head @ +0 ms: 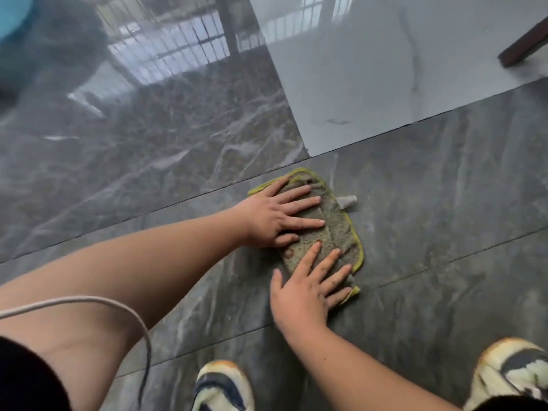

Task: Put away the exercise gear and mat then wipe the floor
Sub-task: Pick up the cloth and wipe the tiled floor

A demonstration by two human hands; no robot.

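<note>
Fingers spread flat, left hand and right hand press a folded, nubby grey-green cloth with yellow piping onto glossy, dark veined marble floor, near 2 worn sneakers.

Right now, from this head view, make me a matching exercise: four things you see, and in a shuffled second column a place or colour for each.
Things:
1. cloth
2. left hand
3. pale tile
4. cord

Descriptions:
A. white, curving at lower left
B. pressed flat on the cloth's upper end
C. light grey, upper right
D. grey-green with yellow edging

Pairs: 1-D, 2-B, 3-C, 4-A
</note>
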